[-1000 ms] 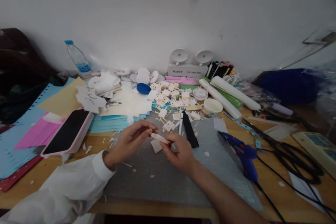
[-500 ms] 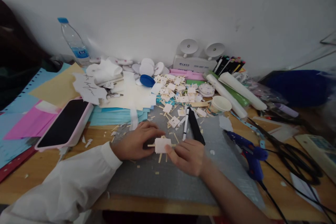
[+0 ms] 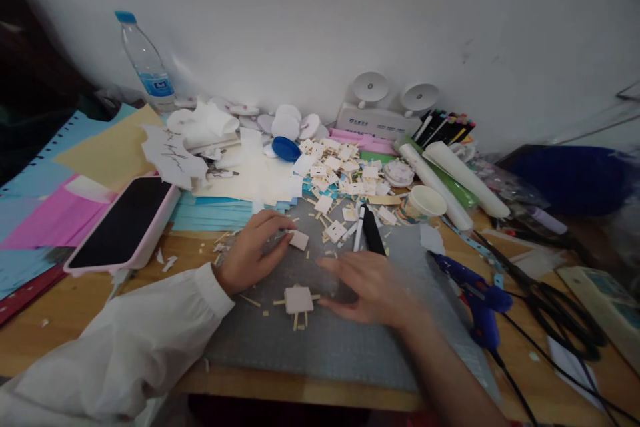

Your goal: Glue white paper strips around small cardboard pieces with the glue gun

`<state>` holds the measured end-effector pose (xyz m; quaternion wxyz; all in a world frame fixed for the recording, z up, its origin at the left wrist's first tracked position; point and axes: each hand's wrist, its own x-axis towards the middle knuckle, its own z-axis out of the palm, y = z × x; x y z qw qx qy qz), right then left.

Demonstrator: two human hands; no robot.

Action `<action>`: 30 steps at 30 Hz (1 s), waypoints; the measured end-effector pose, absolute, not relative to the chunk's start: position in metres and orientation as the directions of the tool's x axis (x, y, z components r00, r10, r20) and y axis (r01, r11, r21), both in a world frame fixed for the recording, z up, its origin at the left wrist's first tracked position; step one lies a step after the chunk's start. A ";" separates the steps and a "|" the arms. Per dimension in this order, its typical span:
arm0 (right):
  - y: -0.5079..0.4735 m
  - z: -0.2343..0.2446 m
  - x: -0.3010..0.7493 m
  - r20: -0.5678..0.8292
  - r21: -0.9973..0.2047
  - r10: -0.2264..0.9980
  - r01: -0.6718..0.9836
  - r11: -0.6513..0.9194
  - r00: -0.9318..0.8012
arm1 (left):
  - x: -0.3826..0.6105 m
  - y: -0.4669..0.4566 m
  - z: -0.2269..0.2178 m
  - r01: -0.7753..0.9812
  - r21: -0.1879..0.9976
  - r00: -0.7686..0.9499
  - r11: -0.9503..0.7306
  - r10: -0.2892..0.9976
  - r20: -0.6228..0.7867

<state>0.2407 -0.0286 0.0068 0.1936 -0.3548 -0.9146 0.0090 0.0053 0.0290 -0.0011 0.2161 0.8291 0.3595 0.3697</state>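
On the grey mat (image 3: 330, 353), a small figure made of a white square with thin wooden sticks (image 3: 299, 300) lies flat, its sticks poking out at the sides and bottom. My left hand (image 3: 257, 250) is above and left of it, thumb and forefinger closed at the edge of a loose white square piece (image 3: 299, 240). To the right of the figure is my right hand (image 3: 373, 283), slightly blurred, fingers apart and holding nothing; its thumb is close to the figure's right stick. Further back lies a heap of similar square figures (image 3: 334, 163).
A white pen (image 3: 359, 229) and a black pen-like item (image 3: 373, 232) lie beyond my right hand, near a paper cup (image 3: 425, 203). Right of the mat are a blue glue gun (image 3: 475, 293) and black scissors (image 3: 565, 317). A phone (image 3: 125, 223) and paper sheets (image 3: 220, 213) occupy the left.
Both hands have come off the stick figure, which now lies uncovered on the mat. My left hand has moved up to a loose white square; my right hand has opened and drawn right.
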 end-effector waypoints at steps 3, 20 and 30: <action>-0.028 0.008 0.258 0.308 -0.117 0.747 0.756 0.644 -0.589 | 0.005 0.024 0.004 0.390 0.622 0.557 -0.679 0.712 0.428; -0.005 0.012 0.248 0.047 0.026 0.996 0.996 -0.080 0.079 | 0.012 0.011 -0.006 0.304 0.527 0.855 -0.794 0.471 0.216; -0.035 0.058 0.251 -0.040 -0.066 0.996 0.995 0.075 -0.078 | 0.013 0.007 -0.001 0.424 0.460 0.626 -0.780 0.620 0.474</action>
